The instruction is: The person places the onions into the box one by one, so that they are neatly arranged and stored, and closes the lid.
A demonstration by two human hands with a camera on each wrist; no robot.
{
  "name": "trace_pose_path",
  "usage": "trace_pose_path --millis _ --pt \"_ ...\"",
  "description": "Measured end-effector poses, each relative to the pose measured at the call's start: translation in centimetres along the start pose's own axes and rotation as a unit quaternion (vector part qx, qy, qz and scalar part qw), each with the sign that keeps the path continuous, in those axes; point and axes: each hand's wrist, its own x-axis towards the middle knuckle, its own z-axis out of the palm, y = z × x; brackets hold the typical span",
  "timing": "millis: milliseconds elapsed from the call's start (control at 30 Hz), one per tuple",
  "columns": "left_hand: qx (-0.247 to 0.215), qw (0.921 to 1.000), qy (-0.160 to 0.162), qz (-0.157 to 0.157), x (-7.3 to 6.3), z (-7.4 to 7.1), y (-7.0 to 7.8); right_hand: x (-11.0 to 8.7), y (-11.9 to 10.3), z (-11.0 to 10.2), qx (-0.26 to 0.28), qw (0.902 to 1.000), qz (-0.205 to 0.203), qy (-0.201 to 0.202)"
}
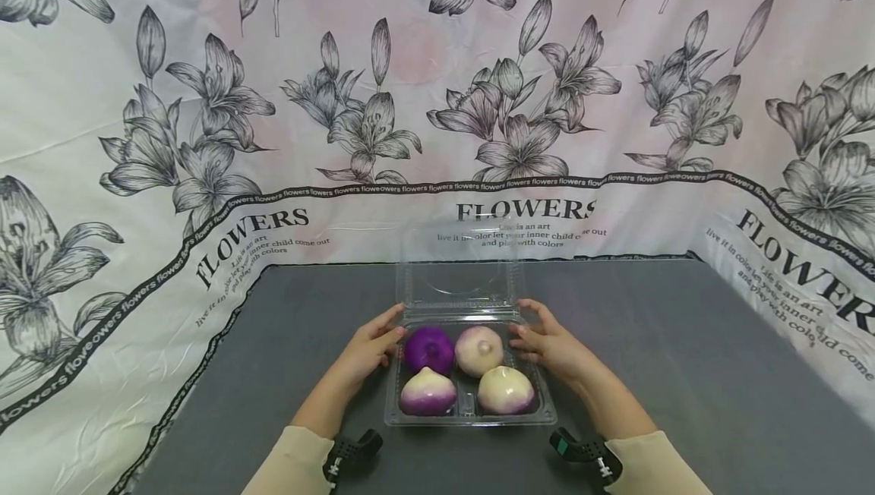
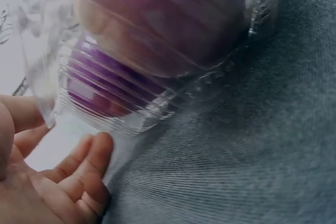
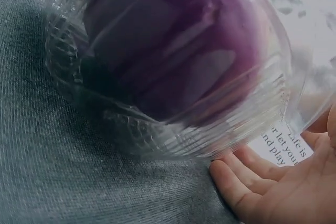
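Note:
A clear plastic clamshell container (image 1: pixel 472 420) stands between my hands, its lid (image 1: pixel 458 282) raised upright at the back. Inside sit onions: a deep purple one (image 1: pixel 429 351) at back left, a pale one (image 1: pixel 480 352) at back right, and two white-and-purple ones, front left (image 1: pixel 428 392) and front right (image 1: pixel 506 391). My left hand (image 1: pixel 368 347) holds the container's left side near the hinge, thumb at the rim. On the opposite side my right hand (image 1: pixel 557 347) holds it the same way. Both wrist views show fingers bent beside the ribbed wall.
Grey cloth (image 1: pixel 307 328) covers the table. A white curtain (image 1: pixel 369 229) printed with flowers and lettering rises behind it and along both sides. Black wrist straps (image 1: pixel 352 449) sit at both sleeve cuffs.

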Motion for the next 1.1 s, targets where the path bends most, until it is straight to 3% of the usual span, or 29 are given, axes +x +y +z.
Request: trace_pose_path --millis 167,433,667,900,1100 --pt "-0.019 0.9994 0.027 0.010 0.1 0.0 -0.4 0.2 0.0 0.2 -0.040 0.9981 -0.025 0.039" --pt "-0.066 0.9959 0.044 0.043 0.1 0.0 -0.4 0.3 -0.6 -0.2 -0.111 0.9838 -0.089 0.109" --pt "-0.097 0.9919 0.055 0.061 0.4 -0.1 -0.5 0.3 -1.0 -0.1 -0.075 0.9778 -0.127 0.149" --pt "-0.102 0.9919 0.055 0.051 0.2 -0.1 -0.4 -0.2 -1.4 -0.3 -0.088 0.9697 -0.125 0.191" --pt "-0.115 0.9918 0.039 0.041 0.2 0.1 -0.4 -0.4 -1.4 -0.7 -0.020 0.9787 -0.104 0.176"
